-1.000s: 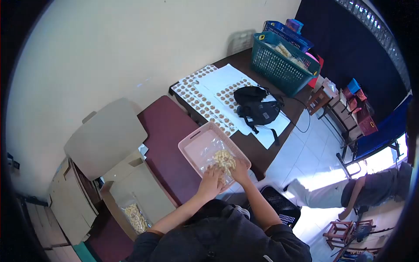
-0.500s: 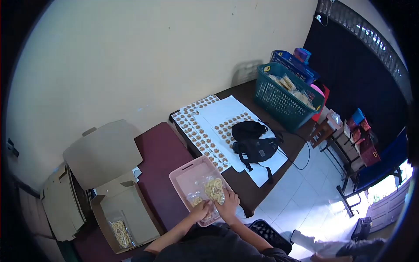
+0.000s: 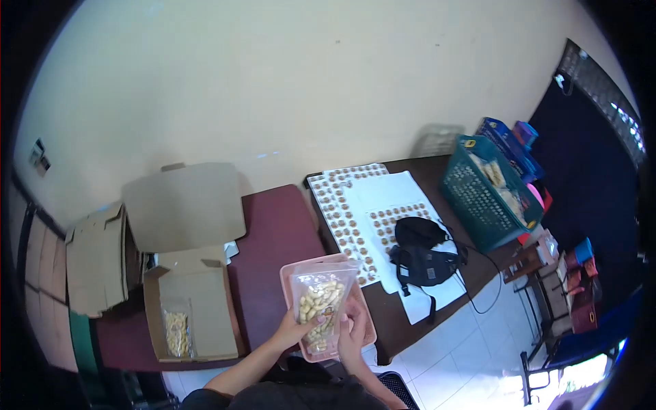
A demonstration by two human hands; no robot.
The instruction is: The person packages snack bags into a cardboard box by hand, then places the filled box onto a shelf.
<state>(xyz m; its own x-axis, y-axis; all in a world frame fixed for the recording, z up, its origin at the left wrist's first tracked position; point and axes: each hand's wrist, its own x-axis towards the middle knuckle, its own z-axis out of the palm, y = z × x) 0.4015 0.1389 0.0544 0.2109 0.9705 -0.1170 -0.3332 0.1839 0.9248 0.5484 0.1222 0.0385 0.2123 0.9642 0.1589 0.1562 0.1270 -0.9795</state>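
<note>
A clear plastic pouch of pale snack pieces [image 3: 321, 301] stands upright in front of me, over a pink basket [image 3: 371, 335]. My left hand [image 3: 298, 329] is closed round the pouch's lower left side, thumb across its front. At the pouch's right edge, the bent fingers of my right hand [image 3: 352, 333] are closed on the plastic. Most of the basket's inside is hidden behind the pouch and my hands.
On the left, an open cardboard box [image 3: 212, 307] holds another snack pouch [image 3: 178, 333], beside folded cardboard [image 3: 96, 263]. Sticker sheets [image 3: 338, 212] and a black bag [image 3: 427, 263] lie on the dark table [image 3: 424, 167]. A green basket [image 3: 482, 205] with packets stands behind.
The pouch has been raised from lying over the basket to upright. My left hand has moved onto its left side, my right to its right edge. The view has swung left.
</note>
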